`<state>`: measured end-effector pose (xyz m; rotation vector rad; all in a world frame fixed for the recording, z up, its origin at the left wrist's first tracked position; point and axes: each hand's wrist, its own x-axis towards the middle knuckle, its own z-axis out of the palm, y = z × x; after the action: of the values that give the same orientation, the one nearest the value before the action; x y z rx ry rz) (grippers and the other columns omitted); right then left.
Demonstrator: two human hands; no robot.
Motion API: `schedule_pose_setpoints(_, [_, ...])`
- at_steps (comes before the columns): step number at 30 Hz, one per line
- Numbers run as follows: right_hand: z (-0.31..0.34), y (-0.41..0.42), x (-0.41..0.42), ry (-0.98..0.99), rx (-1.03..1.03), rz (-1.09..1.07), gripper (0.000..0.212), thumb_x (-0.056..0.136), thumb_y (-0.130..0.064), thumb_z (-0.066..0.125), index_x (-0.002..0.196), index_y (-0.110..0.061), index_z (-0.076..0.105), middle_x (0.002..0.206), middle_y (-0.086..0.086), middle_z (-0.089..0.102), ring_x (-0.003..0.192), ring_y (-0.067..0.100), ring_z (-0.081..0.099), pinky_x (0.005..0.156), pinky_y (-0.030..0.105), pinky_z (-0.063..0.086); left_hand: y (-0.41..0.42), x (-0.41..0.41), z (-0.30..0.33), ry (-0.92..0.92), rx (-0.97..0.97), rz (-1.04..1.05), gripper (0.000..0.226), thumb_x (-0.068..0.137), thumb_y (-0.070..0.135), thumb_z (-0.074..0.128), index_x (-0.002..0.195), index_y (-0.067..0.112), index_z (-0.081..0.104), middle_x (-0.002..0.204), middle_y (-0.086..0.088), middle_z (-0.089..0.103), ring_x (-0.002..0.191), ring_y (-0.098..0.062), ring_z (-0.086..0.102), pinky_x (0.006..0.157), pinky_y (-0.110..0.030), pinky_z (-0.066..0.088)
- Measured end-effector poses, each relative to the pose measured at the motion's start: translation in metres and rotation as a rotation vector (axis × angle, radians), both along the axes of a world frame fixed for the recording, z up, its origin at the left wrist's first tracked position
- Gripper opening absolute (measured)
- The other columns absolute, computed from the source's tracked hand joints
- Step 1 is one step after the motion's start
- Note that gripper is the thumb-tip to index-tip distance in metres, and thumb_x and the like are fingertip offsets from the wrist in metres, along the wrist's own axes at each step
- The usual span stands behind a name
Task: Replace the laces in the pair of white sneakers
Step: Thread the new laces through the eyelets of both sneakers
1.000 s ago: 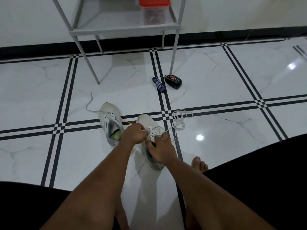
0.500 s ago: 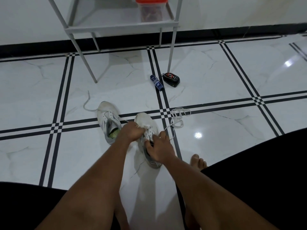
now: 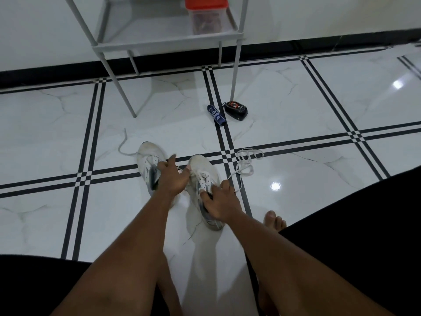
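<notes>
White marble floor with black grid lines: right sneaker (image 3: 204, 179) part-laced, lace (image 3: 245, 163) trailing to 2 o'clock, right hand (image 3: 222, 202) pinching it at the eyelets, left hand (image 3: 172, 176) spread open between shoes; left sneaker (image 3: 148, 163) at 10 o'clock looks unfinished.

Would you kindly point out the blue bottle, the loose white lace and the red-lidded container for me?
blue bottle (image 3: 216, 115): head view, middle of its body.
loose white lace (image 3: 247, 161): head view, coiled part on the floor.
red-lidded container (image 3: 206, 2): head view, on the red lid.
</notes>
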<state>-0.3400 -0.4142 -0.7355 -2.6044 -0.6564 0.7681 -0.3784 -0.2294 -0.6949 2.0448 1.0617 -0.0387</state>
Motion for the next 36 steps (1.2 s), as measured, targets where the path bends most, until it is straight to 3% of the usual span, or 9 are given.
schedule_pose_setpoints(2, [-0.001,-0.004,0.002,0.039,0.004,0.066,0.056,0.099,-0.045,0.021,0.133,-0.014,0.052,0.123,0.025,0.058,0.117,0.048,0.046,0.096,0.057,0.048,0.001,0.002,0.002,-0.051,0.099,0.006,0.049,0.105,0.028,0.055,0.149,0.011,0.044,0.151,-0.019,0.033,0.114,-0.027,0.054,0.096,-0.029,0.039])
schedule_pose_setpoints(4, [0.004,-0.006,0.004,0.078,0.049,0.047,0.037,0.100,-0.030,0.033,0.126,-0.010,0.051,0.120,0.023,0.061,0.116,0.048,0.047,0.096,0.055,0.050,0.004,0.005,0.006,-0.050,0.140,-0.032,0.028,0.100,0.009,0.052,0.125,0.000,0.061,0.131,-0.021,0.059,0.113,-0.035,0.061,0.091,-0.032,0.043])
schedule_pose_setpoints(8, [0.016,-0.013,0.013,-0.023,0.042,0.025,0.053,0.095,-0.056,0.038,0.118,-0.015,0.064,0.126,0.013,0.050,0.112,0.035,0.054,0.096,0.047,0.051,-0.001,0.006,0.008,-0.017,0.063,-0.069,0.021,0.094,-0.001,0.055,0.110,0.001,0.067,0.111,-0.007,0.067,0.102,-0.027,0.060,0.082,-0.030,0.043])
schedule_pose_setpoints(13, [0.014,-0.016,0.021,-0.285,0.058,0.186,0.031,0.099,-0.039,0.056,0.116,-0.015,0.067,0.115,0.006,0.057,0.098,0.030,0.063,0.076,0.040,0.052,-0.002,0.012,-0.011,-0.044,-0.034,-0.137,0.014,0.086,0.006,0.063,0.086,0.020,0.068,0.099,-0.009,0.076,0.097,-0.028,0.072,0.088,-0.046,0.061])
schedule_pose_setpoints(16, [0.013,-0.013,0.025,-0.310,0.081,0.179,0.023,0.102,-0.034,0.054,0.106,-0.016,0.068,0.102,0.003,0.061,0.091,0.028,0.064,0.069,0.036,0.048,-0.013,0.021,-0.009,-0.018,0.003,-0.217,0.019,0.081,0.005,0.071,0.075,0.023,0.072,0.089,-0.003,0.078,0.090,-0.021,0.074,0.086,-0.038,0.061])
schedule_pose_setpoints(21, [0.006,-0.012,0.033,-0.005,0.243,-0.170,0.023,0.098,-0.038,0.058,0.092,-0.021,0.073,0.092,-0.002,0.073,0.086,0.019,0.066,0.075,0.037,0.054,-0.043,0.029,-0.010,0.011,0.081,-0.352,0.011,0.091,0.009,0.069,0.091,0.015,0.078,0.094,-0.002,0.074,0.090,-0.021,0.067,0.076,-0.027,0.046])
schedule_pose_setpoints(26, [-0.007,-0.017,0.052,0.427,0.382,-0.539,0.017,0.072,-0.025,0.063,0.061,-0.012,0.062,0.067,0.002,0.058,0.070,0.022,0.052,0.067,0.039,0.040,-0.056,0.030,-0.026,-0.002,0.071,-0.306,0.017,0.088,0.007,0.065,0.091,0.023,0.068,0.095,0.000,0.075,0.090,-0.021,0.068,0.079,-0.035,0.056])
schedule_pose_setpoints(33, [-0.010,-0.019,0.056,0.561,0.425,-0.664,0.004,0.068,-0.020,0.064,0.066,-0.017,0.061,0.069,0.003,0.055,0.071,0.020,0.049,0.068,0.036,0.039,-0.062,0.028,-0.037,-0.095,0.014,-0.132,0.015,0.092,0.007,0.062,0.102,0.018,0.060,0.092,-0.003,0.072,0.089,-0.023,0.067,0.078,-0.034,0.054])
schedule_pose_setpoints(36, [-0.017,-0.019,0.057,0.546,0.426,-0.615,0.021,0.066,-0.025,0.062,0.072,-0.006,0.068,0.072,0.003,0.059,0.076,0.021,0.052,0.069,0.035,0.040,-0.063,0.027,-0.041,-0.094,0.017,-0.095,0.017,0.091,0.012,0.065,0.105,0.020,0.059,0.095,-0.002,0.072,0.092,-0.024,0.068,0.082,-0.040,0.056])
